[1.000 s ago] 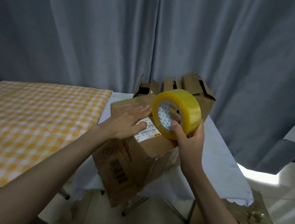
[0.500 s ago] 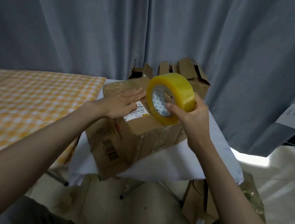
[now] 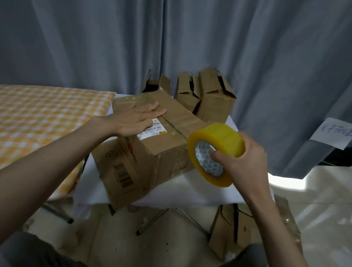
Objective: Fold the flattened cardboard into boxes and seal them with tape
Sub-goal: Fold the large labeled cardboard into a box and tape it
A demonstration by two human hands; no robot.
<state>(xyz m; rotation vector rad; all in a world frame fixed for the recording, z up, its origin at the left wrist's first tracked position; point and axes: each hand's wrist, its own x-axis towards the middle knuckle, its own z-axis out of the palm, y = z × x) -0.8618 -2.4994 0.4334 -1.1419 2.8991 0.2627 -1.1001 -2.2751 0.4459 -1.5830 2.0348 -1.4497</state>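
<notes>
Fingertips of the right hand (image 3: 247,163) hidden inside the core of the tape roll (image 3: 215,153), thumb side curled over the yellow rim; roll gripped, held in the air just right of the box (image 3: 153,148), apart from it. No loose tape end to be made out. Left hand (image 3: 137,118) spread flat, fingers straight, pressing on the box top, partly covering a white label (image 3: 152,130); print too small to read. Box under that hand, closed on top, near corner hanging past the edge of a white-covered table (image 3: 188,189). Beyond the left hand, more open boxes (image 3: 207,97) against a grey curtain (image 3: 182,35), insides dark. Left of the left arm, a yellow checked cloth (image 3: 29,121). Below the right wrist, folded cardboard (image 3: 232,227) on the floor, partly cut off by the arm. Open floor further right.
</notes>
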